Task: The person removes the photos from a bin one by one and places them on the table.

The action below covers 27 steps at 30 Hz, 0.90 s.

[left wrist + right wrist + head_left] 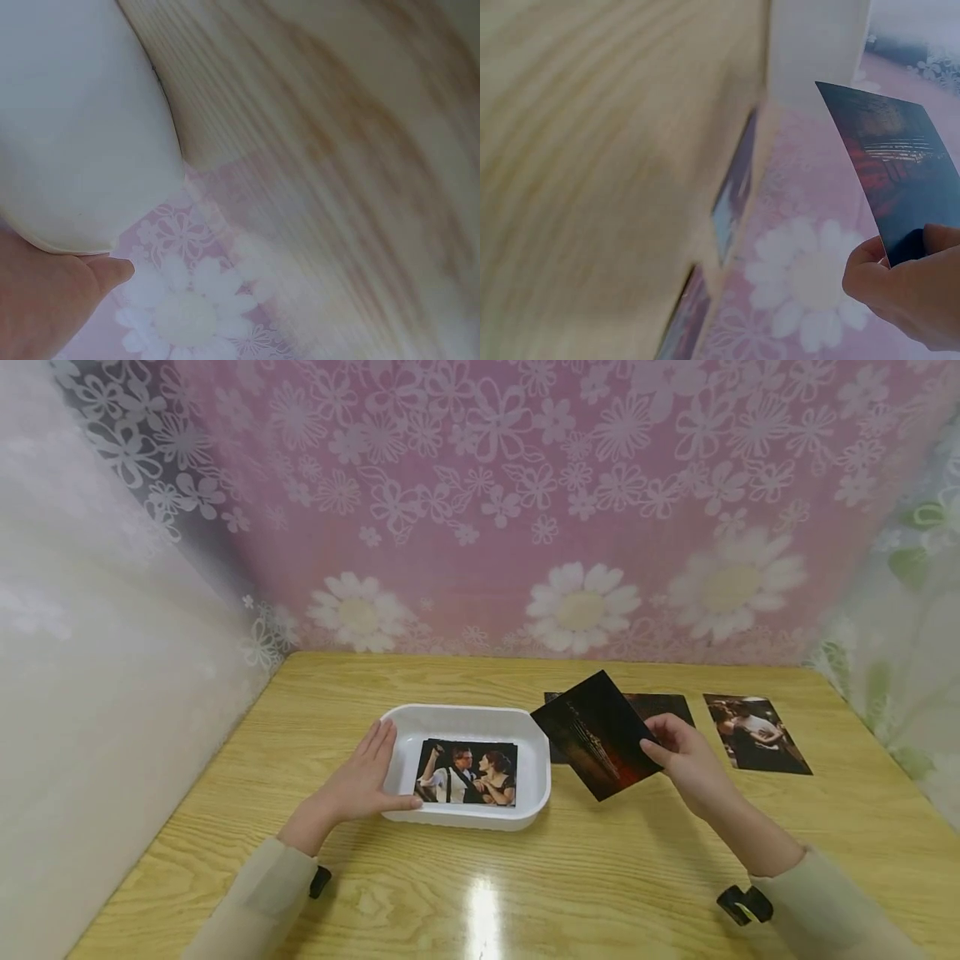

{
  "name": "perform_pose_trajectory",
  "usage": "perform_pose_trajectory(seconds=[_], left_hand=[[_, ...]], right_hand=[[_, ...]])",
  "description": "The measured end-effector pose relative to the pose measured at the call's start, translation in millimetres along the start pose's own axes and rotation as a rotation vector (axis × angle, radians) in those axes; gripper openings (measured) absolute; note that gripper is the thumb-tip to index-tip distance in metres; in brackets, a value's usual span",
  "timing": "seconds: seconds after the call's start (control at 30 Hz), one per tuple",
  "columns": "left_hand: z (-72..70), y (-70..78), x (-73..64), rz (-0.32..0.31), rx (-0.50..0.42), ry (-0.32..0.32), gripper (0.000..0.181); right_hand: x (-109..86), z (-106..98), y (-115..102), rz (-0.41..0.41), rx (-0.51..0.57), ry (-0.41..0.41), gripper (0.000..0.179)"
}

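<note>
A white rectangular dish (531, 781) with rounded corners sits on the table, holding a small pile of photo cards (467, 777); the top one pictures two people. My left hand (352, 781) rests at the dish's left end, fingers straight along that rim and thumb along the front rim. In the left wrist view, the hand (45, 300) lies against the dish's edge (82, 135). Raised and tilted just right of the dish is a dark photo card (596, 739), which my right hand (693, 768) pinches by its lower right edge between thumb and fingers.
Behind the raised card lies a dark card (667, 703) on the wooden table (420, 893), partly hidden. Farther right is another photo card (757, 735) showing people. A pink flowered curtain (465, 543) hangs along the table's back edge, with pale cloth at both sides.
</note>
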<state>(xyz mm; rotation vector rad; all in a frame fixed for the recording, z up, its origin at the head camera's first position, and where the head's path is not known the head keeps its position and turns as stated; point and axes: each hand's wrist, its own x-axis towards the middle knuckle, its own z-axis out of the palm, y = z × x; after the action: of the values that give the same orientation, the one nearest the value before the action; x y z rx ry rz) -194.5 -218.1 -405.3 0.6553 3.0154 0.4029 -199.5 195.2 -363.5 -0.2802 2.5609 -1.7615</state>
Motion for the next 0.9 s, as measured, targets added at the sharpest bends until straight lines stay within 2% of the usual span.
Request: perform_pose_trajectory(seconds=[0.1,0.3,0.5,0.67,0.77,0.9], left_hand=[[-0.5,-1.4,0.2,-0.001,0.004,0.004,0.114],[-0.2,-2.1,1.2,0.003,0.006,0.007,0.114],[-0.5,-1.1,0.6,0.003,0.001,0.003,0.114],[-1.3,0.1,0.1,0.002,0.000,-0.002,0.114],[-1.2,0.5,-0.1,0.001,-0.001,-0.003,0.114],[-0.7,0.5,0.0,0.004,0.002,-0.001,0.114]], right_hand=[[-3.5,-5,7,0.034,-0.095,-0.025,0.017],[-8.4,-8,20,0.056,-0.179,-0.045,0.014],[-10.9,-12,33,0.028,-0.282,-0.031,0.012],[-11.9,-17,42,-0.029,-0.472,-0.018,0.013],[-13.2,-19,46,-0.049,-0.562,-0.041,0.014],[-15.7,-16,48,-0.052,-0.617,-0.108,0.016]])
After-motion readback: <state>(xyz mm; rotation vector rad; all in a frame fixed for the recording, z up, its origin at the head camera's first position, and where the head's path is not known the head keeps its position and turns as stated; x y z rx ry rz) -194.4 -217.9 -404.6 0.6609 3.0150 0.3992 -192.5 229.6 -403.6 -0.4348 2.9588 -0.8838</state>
